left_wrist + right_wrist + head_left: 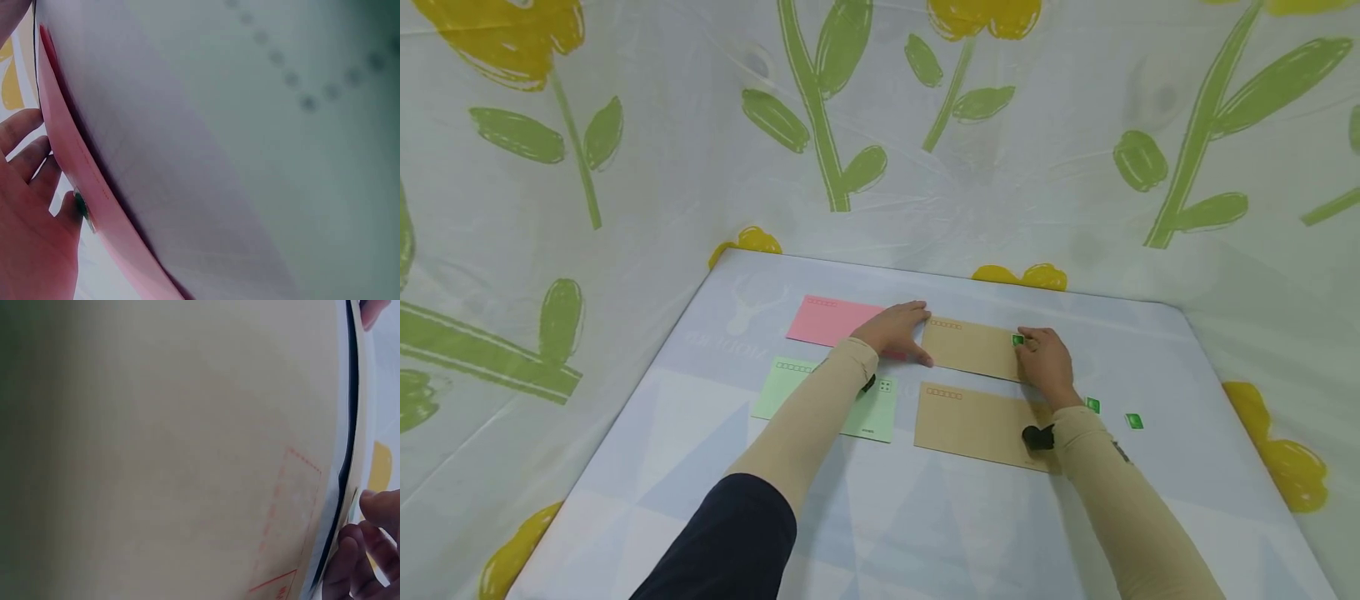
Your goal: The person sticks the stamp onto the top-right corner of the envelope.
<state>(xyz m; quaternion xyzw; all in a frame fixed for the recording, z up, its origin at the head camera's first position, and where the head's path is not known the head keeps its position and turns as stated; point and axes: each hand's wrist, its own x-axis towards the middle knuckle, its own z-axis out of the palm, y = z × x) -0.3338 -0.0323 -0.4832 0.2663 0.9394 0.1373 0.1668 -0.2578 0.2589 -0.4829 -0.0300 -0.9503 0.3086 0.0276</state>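
Head view: what's nearest?

Brown envelope [970,425], at six o'clock of the far envelope [970,346]. Left sleeve [808,417] crosses the green envelope [876,412] at eight; loose stamps [1134,421] at four.

Hands?

Right hand [1047,362] pinches a green stamp [1018,340] at the far envelope's two o'clock corner. Left hand [895,327], straight-fingered, covers the pink envelope's [827,321] end at nine. Flowered curtain [1000,192] beyond, twelve.

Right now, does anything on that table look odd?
Nothing looks spilled or damaged. Two small green squares might seem stray, lying on the tabletop rather than an envelope; a similar one shows beside the right hand, at the farther brown envelope.
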